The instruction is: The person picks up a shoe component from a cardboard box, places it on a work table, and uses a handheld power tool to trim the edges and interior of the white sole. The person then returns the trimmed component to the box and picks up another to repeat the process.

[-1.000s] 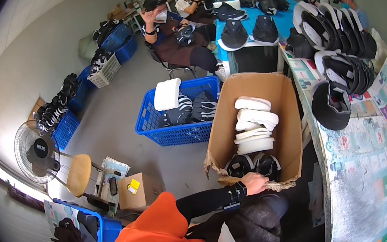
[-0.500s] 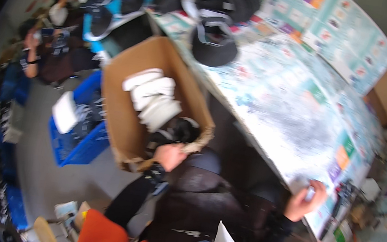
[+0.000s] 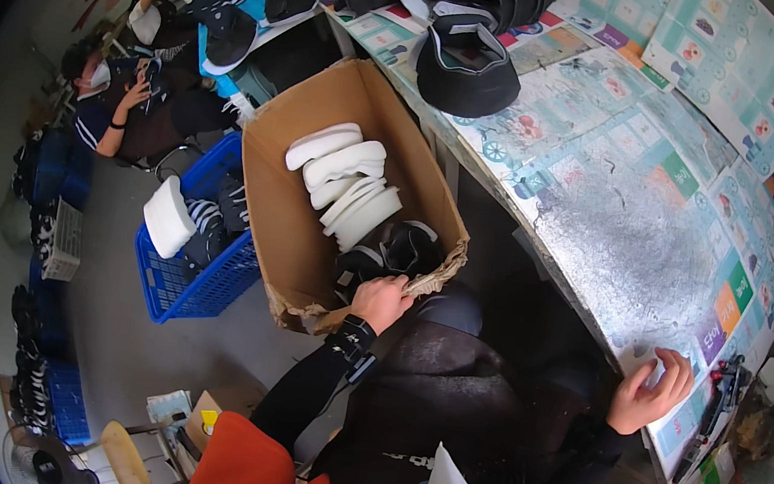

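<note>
Bench: long, covered with a grey sheet and coloured printed charts; runs from upper left to lower right.
Cardboard box: large, open-topped, on the floor against the bench edge; torn near rim.
Blue crate: plastic, just left of the box; holds a white pad and dark pieces.
Black cap: on the bench above the box.
White insoles: stacked inside the box.
Black shoe parts: at the box's near end.
Left hand: inside the box's near corner, fingers curled on the black shoe parts.
Right hand: flat on the bench edge, fingers spread wide, holding nothing.
</note>
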Tool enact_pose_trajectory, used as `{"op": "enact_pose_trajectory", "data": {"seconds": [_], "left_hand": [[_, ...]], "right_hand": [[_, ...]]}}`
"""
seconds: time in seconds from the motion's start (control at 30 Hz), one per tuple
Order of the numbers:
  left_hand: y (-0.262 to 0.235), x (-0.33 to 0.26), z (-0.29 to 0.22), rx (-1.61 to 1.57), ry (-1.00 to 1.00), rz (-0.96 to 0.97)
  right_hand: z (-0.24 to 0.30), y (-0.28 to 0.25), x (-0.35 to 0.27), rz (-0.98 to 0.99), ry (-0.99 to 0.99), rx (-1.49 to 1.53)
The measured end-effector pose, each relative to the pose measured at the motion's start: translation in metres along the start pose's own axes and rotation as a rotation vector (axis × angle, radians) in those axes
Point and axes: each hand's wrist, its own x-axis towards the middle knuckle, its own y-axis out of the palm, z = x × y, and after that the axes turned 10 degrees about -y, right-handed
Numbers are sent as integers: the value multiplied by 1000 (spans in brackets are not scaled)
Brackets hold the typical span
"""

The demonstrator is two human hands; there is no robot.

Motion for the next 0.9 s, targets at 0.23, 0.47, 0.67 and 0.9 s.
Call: {"op": "enact_pose_trajectory", "data": {"seconds": [0.23, 0.47, 0.67, 0.9], "left_hand": [[-22, 18, -7, -260, 16, 94], [-147, 168, -133, -178, 392, -668], [-235, 244, -134, 347, 303, -652], [-325, 83, -167, -193, 628, -310]], "right_hand": [[1, 13, 17, -31, 6, -16], [-21, -8, 4, -67, 17, -26], [7, -6, 18, -126, 12, 187], [65, -77, 41, 91, 28, 725]]}}
